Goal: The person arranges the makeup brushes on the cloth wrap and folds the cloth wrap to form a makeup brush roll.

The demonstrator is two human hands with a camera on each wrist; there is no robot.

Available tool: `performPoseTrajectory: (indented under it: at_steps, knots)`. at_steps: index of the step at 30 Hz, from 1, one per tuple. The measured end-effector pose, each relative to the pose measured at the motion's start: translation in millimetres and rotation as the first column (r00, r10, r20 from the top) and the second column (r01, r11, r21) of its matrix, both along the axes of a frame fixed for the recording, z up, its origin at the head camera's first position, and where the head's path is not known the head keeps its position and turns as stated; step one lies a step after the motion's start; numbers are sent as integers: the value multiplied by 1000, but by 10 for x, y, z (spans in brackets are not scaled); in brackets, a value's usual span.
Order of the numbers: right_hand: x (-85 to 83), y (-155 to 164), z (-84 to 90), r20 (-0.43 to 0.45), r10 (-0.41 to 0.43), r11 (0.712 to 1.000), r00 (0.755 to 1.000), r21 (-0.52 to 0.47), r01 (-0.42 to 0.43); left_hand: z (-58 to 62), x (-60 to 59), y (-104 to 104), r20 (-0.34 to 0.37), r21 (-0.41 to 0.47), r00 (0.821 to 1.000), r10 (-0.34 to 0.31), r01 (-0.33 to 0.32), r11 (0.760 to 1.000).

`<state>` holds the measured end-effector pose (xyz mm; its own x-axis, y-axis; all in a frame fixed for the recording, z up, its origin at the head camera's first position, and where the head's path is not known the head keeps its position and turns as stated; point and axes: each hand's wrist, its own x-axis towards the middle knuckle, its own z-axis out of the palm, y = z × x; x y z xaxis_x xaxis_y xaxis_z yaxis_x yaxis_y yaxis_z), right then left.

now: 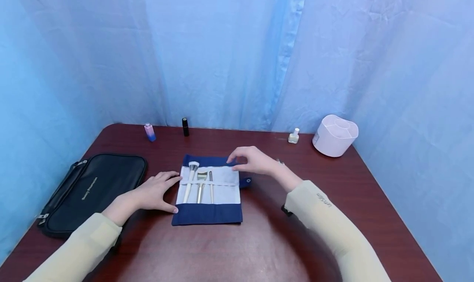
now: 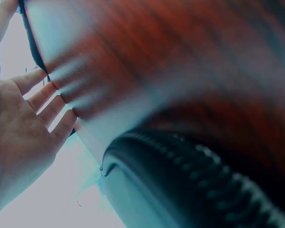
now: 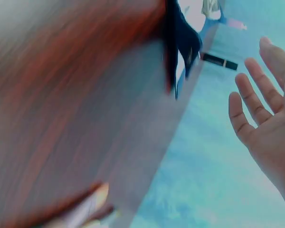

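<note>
My left hand point(image 1: 153, 193) lies flat on the bench point(image 1: 259, 249), fingers spread, touching the brush roll point(image 1: 208, 191) unrolled between my hands. My right hand point(image 1: 252, 160) hovers relaxed, empty, over its far corner. Black pouch point(image 1: 89, 187) beyond my left.

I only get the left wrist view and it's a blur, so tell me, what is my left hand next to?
Observer: Your left hand rests flat on the table, fingertips at the left edge of an unrolled blue brush roll.
Operator: Anything in the roll?
Observer: Three brushes lie side by side under its strap.
Operator: Where is my right hand?
Observer: The right hand is over the roll's far right corner, fingers loosely bent; contact is unclear.
</note>
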<state>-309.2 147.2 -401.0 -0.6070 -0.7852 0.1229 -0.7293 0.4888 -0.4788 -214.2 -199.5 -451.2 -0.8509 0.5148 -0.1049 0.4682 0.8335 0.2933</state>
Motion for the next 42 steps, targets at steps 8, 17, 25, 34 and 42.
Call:
performPoseTrajectory:
  at_steps: [8, 17, 25, 34, 42]
  knots:
    - [137, 590, 74, -99, -108, 994, 989, -27, 106, 21, 10, 9, 3, 8, 1000, 1, -1, 1000]
    - [282, 1124, -128, -107, -212, 977, 971, -7, 213, 16, 37, -6, 7, 12, 1000, 7, -7, 1000]
    - [353, 1413, -342, -118, -262, 962, 958, 42, 269, 10, 30, 8, 8, 15, 1000, 8, -8, 1000]
    - [339, 1463, -468, -98, -276, 957, 956, 68, 283, 28, 24, 22, 17, 20, 1000, 12, -12, 1000]
    - [339, 1417, -533, -141, -252, 961, 957, 75, 265, 54, 42, 30, 17, 18, 1000, 12, -12, 1000]
